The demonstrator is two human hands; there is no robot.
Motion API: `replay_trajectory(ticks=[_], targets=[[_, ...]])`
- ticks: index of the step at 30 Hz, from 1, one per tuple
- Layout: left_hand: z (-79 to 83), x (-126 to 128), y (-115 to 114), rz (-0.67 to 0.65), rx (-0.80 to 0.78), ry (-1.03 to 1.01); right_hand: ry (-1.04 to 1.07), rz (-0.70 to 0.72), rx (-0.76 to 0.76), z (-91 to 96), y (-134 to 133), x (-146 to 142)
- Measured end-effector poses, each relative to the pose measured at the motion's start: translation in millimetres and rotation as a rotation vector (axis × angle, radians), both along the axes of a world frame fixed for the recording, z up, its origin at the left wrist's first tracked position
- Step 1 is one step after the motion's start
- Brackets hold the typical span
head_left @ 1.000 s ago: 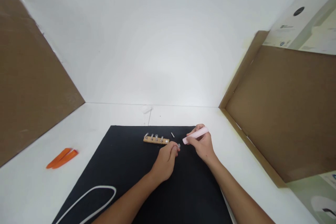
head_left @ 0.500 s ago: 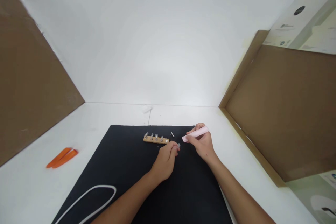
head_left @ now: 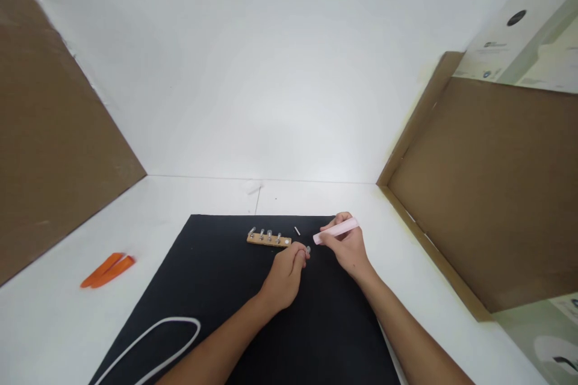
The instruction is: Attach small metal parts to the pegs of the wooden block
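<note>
My left hand (head_left: pixel 285 274) is closed in a pinch on a small clear piece (head_left: pixel 308 249), whose rounded end shows past the fingertips. What kind of piece it is I cannot make out. My right hand (head_left: pixel 351 248) grips a pale pink stick (head_left: pixel 336 231), its near end pointing toward the left hand without touching it. Just left of the left hand lies a narrow wooden strip (head_left: pixel 268 240) with several clear-topped metal pegs standing along it and a white dot at its right end. A small thin metal pin (head_left: pixel 297 231) lies on the mat between the strip and the stick.
Everything rests on a black mat (head_left: pixel 217 277) on a white table. A white cable (head_left: pixel 176 320) loops across the mat's lower left. Two orange pieces (head_left: pixel 108 271) lie on the table at left. Brown cardboard panels (head_left: pixel 487 192) stand on both sides, with a white wall behind.
</note>
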State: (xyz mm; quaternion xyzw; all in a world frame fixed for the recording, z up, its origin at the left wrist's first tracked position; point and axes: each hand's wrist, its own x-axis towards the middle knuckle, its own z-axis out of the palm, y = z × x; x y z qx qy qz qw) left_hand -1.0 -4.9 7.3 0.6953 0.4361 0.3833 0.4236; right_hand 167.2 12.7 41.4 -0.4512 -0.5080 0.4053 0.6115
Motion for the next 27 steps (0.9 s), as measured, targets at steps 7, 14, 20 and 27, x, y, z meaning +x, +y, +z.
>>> replay_trajectory(ticks=[7, 14, 20, 27], targets=[[1.8, 0, 0, -0.001, 0.005, 0.001, 0.002, 0.159, 0.008, 7.8, -7, -1], [0.2, 0, 0, 0.0, 0.002, -0.013, -0.012, 0.056, 0.031, 1.0, -2, -1], [-1.8, 0, 0, -0.001, 0.0, -0.026, -0.099, 0.006, 0.019, -1.6, 0, 2], [-1.5, 0, 0, -0.009, 0.005, -0.024, 0.046, 0.185, 0.017, 5.4, -6, -2]])
